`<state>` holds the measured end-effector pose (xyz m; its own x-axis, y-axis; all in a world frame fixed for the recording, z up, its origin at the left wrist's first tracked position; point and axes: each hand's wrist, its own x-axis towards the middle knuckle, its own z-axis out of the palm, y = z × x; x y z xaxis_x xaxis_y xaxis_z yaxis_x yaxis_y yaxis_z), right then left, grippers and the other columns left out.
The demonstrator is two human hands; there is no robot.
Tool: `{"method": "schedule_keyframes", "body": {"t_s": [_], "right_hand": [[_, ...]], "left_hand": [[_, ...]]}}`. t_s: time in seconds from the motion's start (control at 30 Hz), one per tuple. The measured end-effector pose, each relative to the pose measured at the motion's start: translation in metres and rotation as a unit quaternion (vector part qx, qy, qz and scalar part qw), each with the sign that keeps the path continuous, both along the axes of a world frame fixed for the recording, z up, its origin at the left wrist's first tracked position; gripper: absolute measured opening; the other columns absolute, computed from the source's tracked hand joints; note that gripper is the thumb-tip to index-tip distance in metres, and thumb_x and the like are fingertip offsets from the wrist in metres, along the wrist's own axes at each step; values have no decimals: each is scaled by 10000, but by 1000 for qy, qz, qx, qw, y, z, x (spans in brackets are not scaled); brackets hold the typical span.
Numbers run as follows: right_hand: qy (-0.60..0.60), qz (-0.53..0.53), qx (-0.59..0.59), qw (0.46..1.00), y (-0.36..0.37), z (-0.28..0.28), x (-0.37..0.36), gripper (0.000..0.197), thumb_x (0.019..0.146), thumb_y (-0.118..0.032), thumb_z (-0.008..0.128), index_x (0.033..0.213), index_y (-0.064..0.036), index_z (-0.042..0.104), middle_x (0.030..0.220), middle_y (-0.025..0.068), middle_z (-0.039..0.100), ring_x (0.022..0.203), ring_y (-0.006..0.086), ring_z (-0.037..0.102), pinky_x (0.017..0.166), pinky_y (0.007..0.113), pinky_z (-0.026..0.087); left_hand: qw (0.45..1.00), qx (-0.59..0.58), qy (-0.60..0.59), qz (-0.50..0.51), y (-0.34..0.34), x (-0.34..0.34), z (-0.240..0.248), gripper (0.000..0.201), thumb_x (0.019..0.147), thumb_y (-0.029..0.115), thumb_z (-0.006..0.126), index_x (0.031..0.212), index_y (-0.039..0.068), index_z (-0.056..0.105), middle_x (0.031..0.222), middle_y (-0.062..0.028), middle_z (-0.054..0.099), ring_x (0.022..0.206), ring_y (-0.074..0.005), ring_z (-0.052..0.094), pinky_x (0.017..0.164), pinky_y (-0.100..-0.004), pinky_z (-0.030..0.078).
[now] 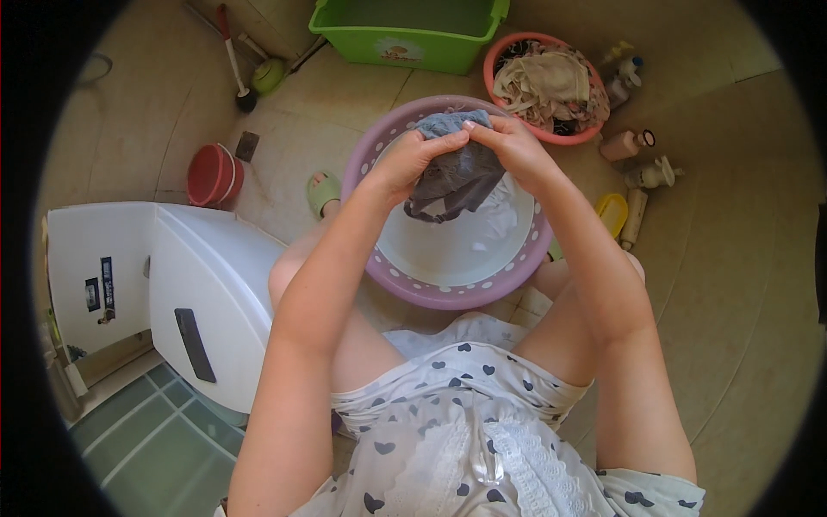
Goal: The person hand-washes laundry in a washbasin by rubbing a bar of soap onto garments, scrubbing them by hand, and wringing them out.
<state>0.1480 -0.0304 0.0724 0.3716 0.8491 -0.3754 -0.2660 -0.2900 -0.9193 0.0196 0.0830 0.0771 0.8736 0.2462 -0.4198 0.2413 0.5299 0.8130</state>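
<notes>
Both of my hands grip one wet garment [458, 177], dark grey-brown with a blue-grey part [452, 123] at its top and a strap-like edge hanging down. My left hand [405, 162] pinches its left side, my right hand [515, 148] its right side, and the two thumbs nearly meet. The cloth hangs over a round purple basin [413, 291] with white dots on its rim. In the basin lie cloudy water [431, 250] and a white cloth [498, 214], partly under the surface. Whether the garment's lower end touches the water I cannot tell.
Beyond the basin stand a green tub [448, 52] and a pink basin [493, 86] piled with clothes [551, 84]. Several bottles [622, 145] line the right wall. A red bucket [207, 177] and a white appliance [215, 284] are at the left. A brush [245, 99] leans at the back.
</notes>
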Motion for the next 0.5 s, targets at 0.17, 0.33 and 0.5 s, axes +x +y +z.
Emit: {"method": "schedule_keyframes", "body": {"t_s": [0.17, 0.33, 0.5], "right_hand": [[-46, -61, -36, 996, -4, 7, 3, 335, 840, -298, 553, 907, 25, 605, 806, 49, 606, 696, 105, 539, 637, 245, 422], [-18, -95, -8, 995, -10, 2, 9, 333, 848, -281, 542, 889, 45, 602, 782, 50, 603, 671, 110, 534, 634, 244, 420], [-29, -109, 5, 994, -11, 9, 7, 342, 848, -295, 539, 891, 36, 611, 772, 43, 596, 670, 111, 522, 639, 245, 412]], "left_hand": [[994, 90, 57, -31, 16, -9, 1, 307, 752, 244, 672, 951, 14, 626, 886, -43, 633, 821, -110, 576, 761, -236, 424], [984, 163, 64, -16, 20, -16, 1, 319, 760, 296, 671, 883, 4, 635, 786, -30, 630, 699, -89, 564, 644, -217, 432], [967, 245, 67, 31, 18, -18, -4, 342, 768, 344, 663, 804, 6, 631, 679, -10, 602, 577, -74, 518, 521, -211, 408]]}}
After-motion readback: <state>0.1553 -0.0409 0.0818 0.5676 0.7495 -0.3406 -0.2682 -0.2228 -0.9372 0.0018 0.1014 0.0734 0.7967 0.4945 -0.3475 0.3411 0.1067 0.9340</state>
